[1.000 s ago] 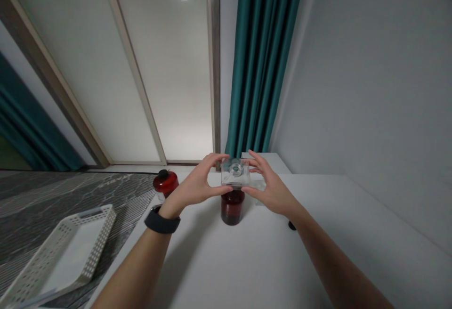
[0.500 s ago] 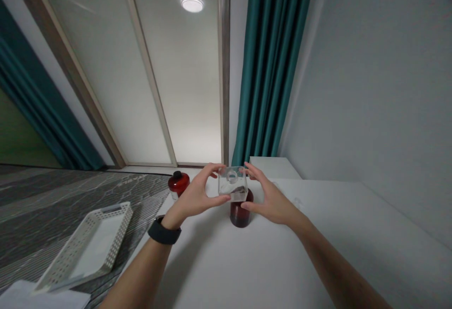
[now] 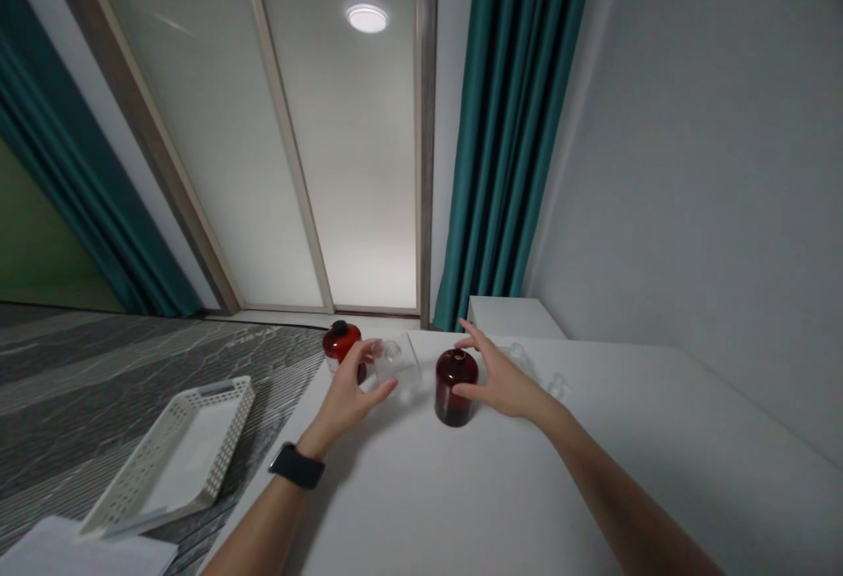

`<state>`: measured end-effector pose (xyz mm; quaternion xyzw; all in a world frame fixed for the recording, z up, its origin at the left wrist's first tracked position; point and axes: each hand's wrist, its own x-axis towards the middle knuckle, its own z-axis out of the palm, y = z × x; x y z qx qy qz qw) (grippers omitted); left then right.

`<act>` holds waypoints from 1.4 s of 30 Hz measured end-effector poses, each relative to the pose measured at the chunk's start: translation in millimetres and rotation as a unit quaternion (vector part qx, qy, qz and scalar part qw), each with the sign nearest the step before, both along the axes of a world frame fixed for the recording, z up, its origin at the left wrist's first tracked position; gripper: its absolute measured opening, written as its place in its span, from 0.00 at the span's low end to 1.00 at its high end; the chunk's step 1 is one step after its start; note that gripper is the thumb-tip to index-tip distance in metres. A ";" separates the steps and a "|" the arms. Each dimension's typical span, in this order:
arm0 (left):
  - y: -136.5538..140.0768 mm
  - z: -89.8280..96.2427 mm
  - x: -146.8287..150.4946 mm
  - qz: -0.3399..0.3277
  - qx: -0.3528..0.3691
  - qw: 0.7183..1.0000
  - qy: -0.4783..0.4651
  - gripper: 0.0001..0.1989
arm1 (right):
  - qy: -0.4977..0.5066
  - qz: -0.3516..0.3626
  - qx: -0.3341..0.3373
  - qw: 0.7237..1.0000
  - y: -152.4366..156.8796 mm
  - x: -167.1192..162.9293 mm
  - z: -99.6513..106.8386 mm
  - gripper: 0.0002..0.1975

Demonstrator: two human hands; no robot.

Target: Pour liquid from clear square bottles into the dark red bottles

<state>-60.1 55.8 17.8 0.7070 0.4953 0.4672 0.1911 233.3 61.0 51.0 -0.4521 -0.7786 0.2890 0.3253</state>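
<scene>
Head camera: the clear bottle [image 3: 401,367] is at the table's far left part, between the red bottle and the brown one. Its round neck shows on the upper side, turned up and a little toward the viewer; the body looks slightly tilted, but blur hides the exact lean of its long axis, and whether its base touches the table cannot be told. The left hand [image 3: 352,396], half open, has the bottle's left side between thumb and fingers. A dark wristband [image 3: 296,466] sits on that wrist.

To the right, the brown bottle [image 3: 454,383] stands upright, long axis vertical, uncapped mouth upward. The right hand [image 3: 504,381] curves widely around its right side, thumb in front and fingers behind; whether it grips cannot be told. Beyond this hand lie clear pieces [image 3: 520,355], too faint to make out.

The red bottle [image 3: 342,337], black-capped, stands upright behind the left hand. The table [image 3: 421,506] is white and smooth. Left of it, a white perforated basket [image 3: 237,435] lies on a dark streaked surface [image 3: 79,418], near white papers [image 3: 92,550]. Behind rise frosted panels [image 3: 369,190] reflecting a round light, a teal curtain [image 3: 514,137] and a pale wall [image 3: 711,163].
</scene>
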 end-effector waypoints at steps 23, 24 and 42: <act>-17.4 -9.5 28.6 -0.063 0.009 0.996 0.064 0.27 | -0.044 -0.093 0.059 0.993 10.3 4.7 -5.8 0.49; -18.4 -8.1 29.2 -0.066 0.009 0.996 0.061 0.27 | -0.049 -0.091 0.062 0.993 10.1 4.7 -5.9 0.50; -42.6 -14.5 66.0 -0.203 -0.024 0.977 0.057 0.28 | -0.050 -0.140 0.165 0.975 -42.9 61.7 -39.2 0.29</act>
